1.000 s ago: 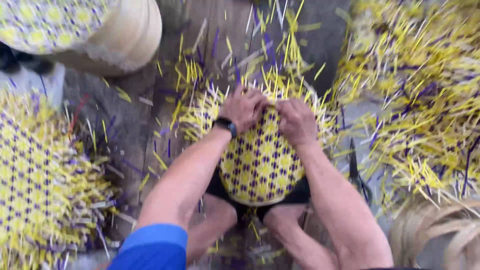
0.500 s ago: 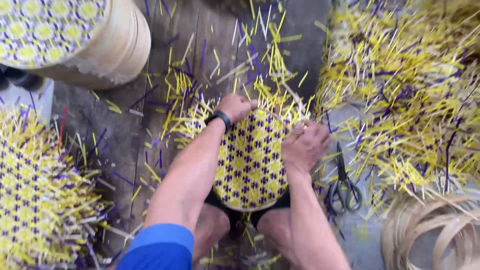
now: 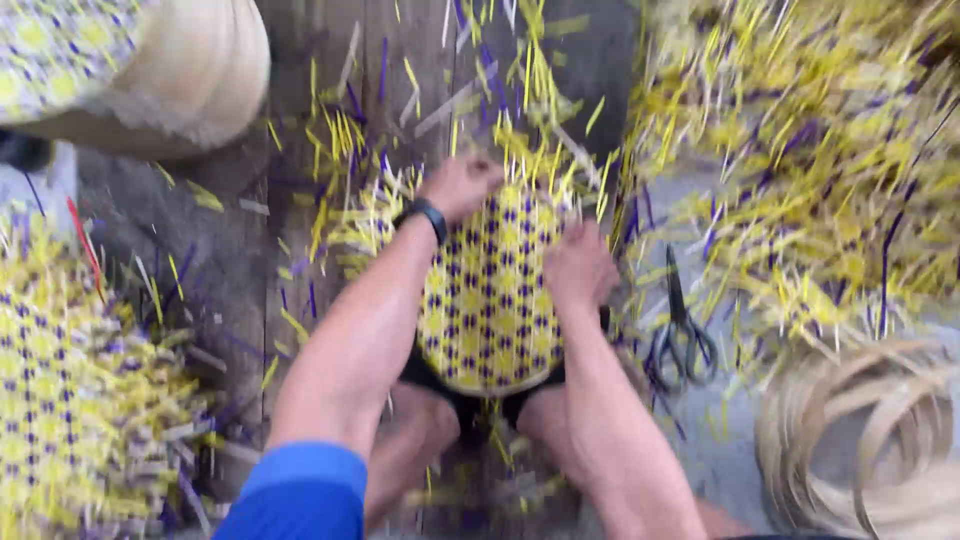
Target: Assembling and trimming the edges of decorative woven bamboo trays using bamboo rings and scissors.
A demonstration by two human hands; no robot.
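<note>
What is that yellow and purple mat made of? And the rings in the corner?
The mat looks woven from thin flat strips, likely dyed bamboo or cane, perhaps plastic: loose yellow and purple ends stick out round its edge. The rings look like bent bare wood or bamboo bands, pale tan and matt. The picture is blurred, so neither is certain.

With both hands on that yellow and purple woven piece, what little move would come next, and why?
Probably tucking in a loose strip at the far edge: the left hand sits where loose strip ends jut from the woven mat, while the right hand presses its side.
</note>
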